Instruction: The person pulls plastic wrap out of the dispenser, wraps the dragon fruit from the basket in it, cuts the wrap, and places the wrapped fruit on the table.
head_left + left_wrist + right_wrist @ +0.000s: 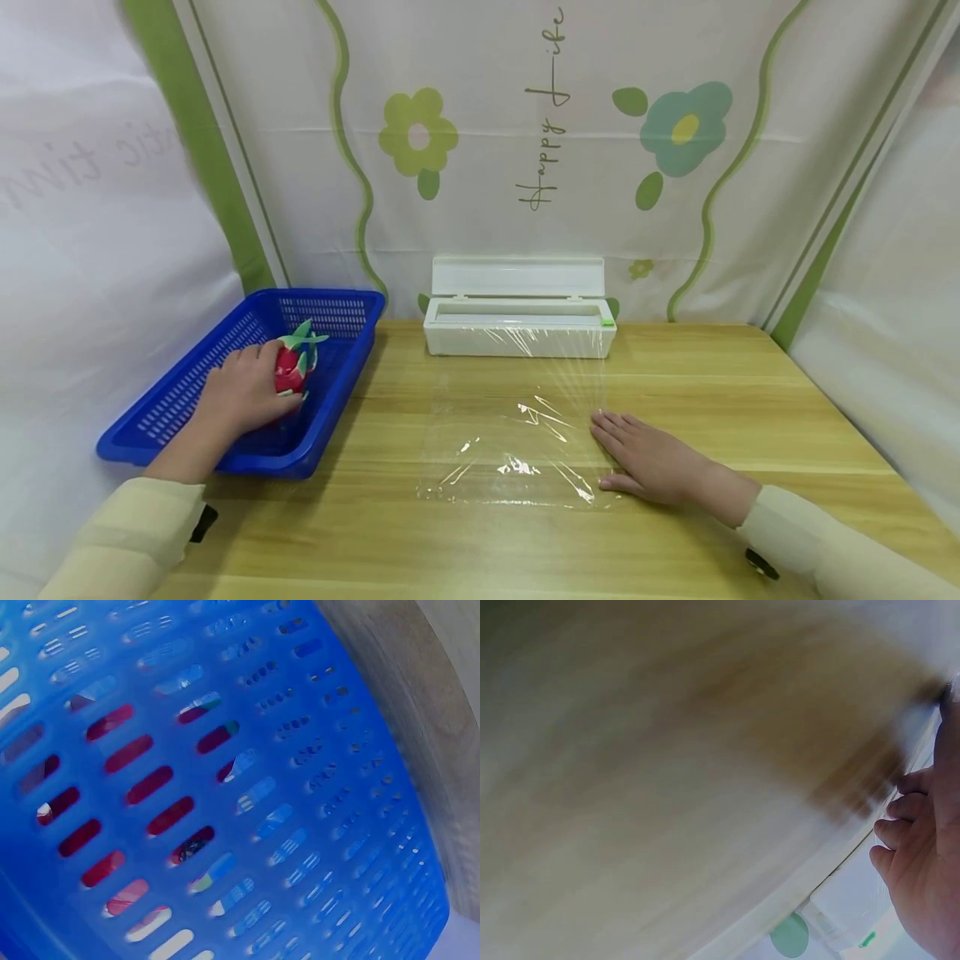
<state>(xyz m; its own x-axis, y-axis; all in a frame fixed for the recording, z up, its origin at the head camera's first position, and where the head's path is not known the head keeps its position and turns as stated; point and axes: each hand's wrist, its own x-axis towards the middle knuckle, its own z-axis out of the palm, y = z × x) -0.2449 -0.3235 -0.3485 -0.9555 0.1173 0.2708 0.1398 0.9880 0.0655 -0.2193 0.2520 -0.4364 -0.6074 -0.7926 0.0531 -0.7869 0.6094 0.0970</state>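
Pale fabric (487, 50) printed with flowers and the words "Happy Life" walls in the wood-grain table (720, 392) where you work, as the head view shows. At your left, a blue basket (347, 400) stands on the tabletop, and your left hand (243, 387) reaches into it, fingers and thumb wrapped round a red fruit (291, 371) with green leaf tips. At the back, just in front of the fabric, sits a white box (453, 340), its lid (517, 275) raised, a bright green tab (607, 322) at its right end. Clear film (517, 417) runs from the box toward you and lies creased and glinting on the table. Your right hand (652, 458) lies palm down at the film's right edge, fingers extended, thumb apart, holding nothing; you cannot tell whether the fingertips touch the film.

In the left wrist view, the basket's slotted wall fills most of the frame, red patches of the fruit showing through the slots; your grip itself cannot be made out here.

In the right wrist view, your right hand enters at the right edge over a blurred tabletop, the white box and its green tab below.
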